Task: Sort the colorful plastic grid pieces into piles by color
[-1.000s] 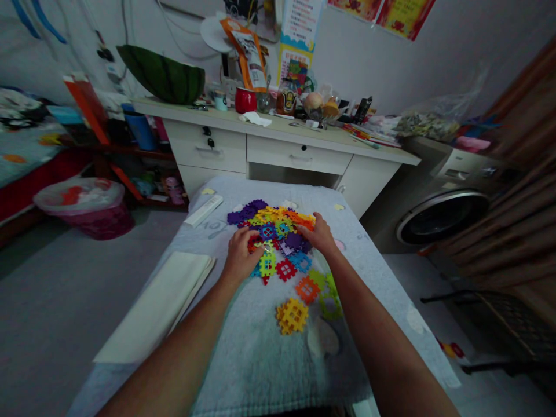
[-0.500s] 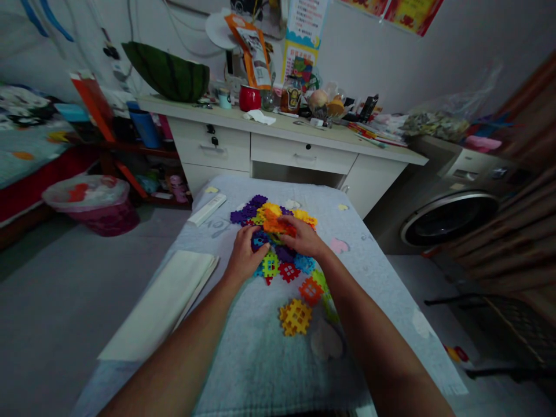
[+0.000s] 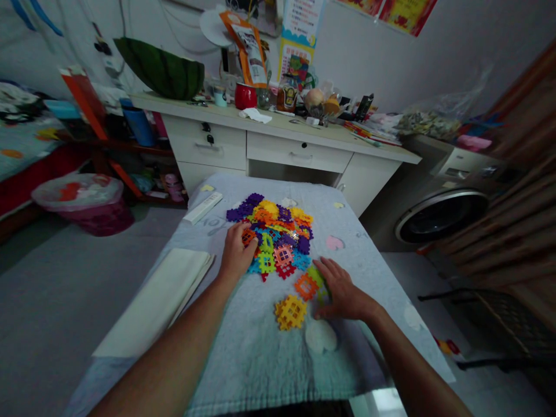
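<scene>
A heap of square plastic interlocking blocks (image 3: 284, 255) in purple, yellow, orange, blue, green and red lies on the cloth-covered table. My left hand (image 3: 236, 252) is at the heap's left side, thumb and fingers closed around an orange block (image 3: 248, 236). My right hand (image 3: 343, 289) is right of the heap, fingers apart, held beside light green blocks (image 3: 315, 275) that it partly covers. Between my hands lie an orange square block (image 3: 306, 286) and, nearer to me, a small stack of yellow blocks (image 3: 291, 313).
A folded cream cloth (image 3: 154, 301) lies along the table's left side, with a long white box (image 3: 203, 208) beyond it. Behind the table stands a white desk (image 3: 299, 152) bearing a piece of watermelon (image 3: 160, 69) and jars. At right is a washing machine (image 3: 438, 214).
My right hand has left the heap and moved right and toward me, its fingers spreading. An orange block now shows in my left hand, and a pink block lies on the heap's front.
</scene>
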Available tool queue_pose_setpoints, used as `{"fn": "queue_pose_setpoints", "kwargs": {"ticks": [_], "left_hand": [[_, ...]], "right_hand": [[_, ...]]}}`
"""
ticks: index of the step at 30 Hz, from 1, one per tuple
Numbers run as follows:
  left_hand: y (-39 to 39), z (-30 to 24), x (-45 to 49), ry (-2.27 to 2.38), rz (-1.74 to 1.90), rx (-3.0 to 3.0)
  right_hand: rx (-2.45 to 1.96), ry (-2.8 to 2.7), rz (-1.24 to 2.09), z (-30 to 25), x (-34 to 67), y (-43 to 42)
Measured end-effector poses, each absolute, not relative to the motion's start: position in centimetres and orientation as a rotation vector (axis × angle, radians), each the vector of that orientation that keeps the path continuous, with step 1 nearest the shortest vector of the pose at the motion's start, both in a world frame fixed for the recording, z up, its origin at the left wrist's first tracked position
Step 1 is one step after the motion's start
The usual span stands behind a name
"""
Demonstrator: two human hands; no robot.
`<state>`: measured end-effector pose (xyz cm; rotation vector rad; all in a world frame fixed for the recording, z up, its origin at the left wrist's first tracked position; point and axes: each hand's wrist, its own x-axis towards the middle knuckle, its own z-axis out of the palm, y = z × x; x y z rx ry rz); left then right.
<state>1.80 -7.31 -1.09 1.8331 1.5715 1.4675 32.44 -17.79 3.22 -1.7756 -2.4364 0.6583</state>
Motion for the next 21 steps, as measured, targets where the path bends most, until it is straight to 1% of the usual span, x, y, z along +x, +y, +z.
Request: {"fn": "queue_pose_setpoints", "kwargs": {"ticks": [5,10,16,21], "left_hand": [[-7.2,-1.3,1.8,1.594,1.401,1.852],[-7.3,-1.2,1.8,1.598,1.37,1.84],[-7.2,-1.2,1.9,1.633,1.359,1.803],[-6.9,-1.5,1.9,1.635,1.359,1.782]], "right_hand": [[-1.642,-2.314,0.442,1.6,31.3,-17.0],[-1.475,-2.166,0.336,0.6,29.3,-14.0],[-1.446,-2.024,0.343,1.0,26.1,-10.2],[-1.256,-1.886,0.465,2.3,24.8,-7.5]]}}
